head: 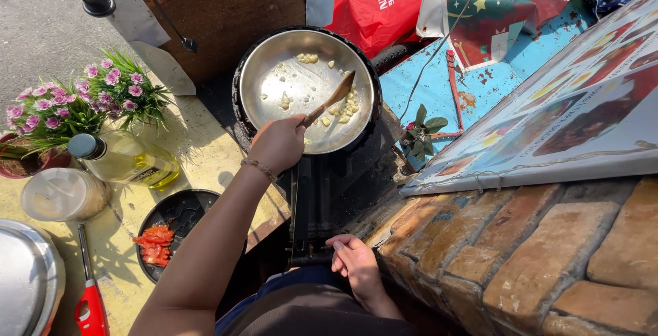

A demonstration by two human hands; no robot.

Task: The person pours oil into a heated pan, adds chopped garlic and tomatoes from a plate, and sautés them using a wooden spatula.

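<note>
Stirring under way: pale garlic bits [340,108] already in the pan [260,69], scattered toward 4 o'clock, none browned. Tomato pieces [155,243] not yet added, waiting on a black plate [185,207] at 8 o'clock from the pan. Left hand [277,143] fingers closed round the wooden spoon [332,97], tip among the bits. Right hand [355,262] loosely open, resting near the bricks [534,254]. Oil bottle [127,160] part full; lidded tub [63,193] beside it.
</note>
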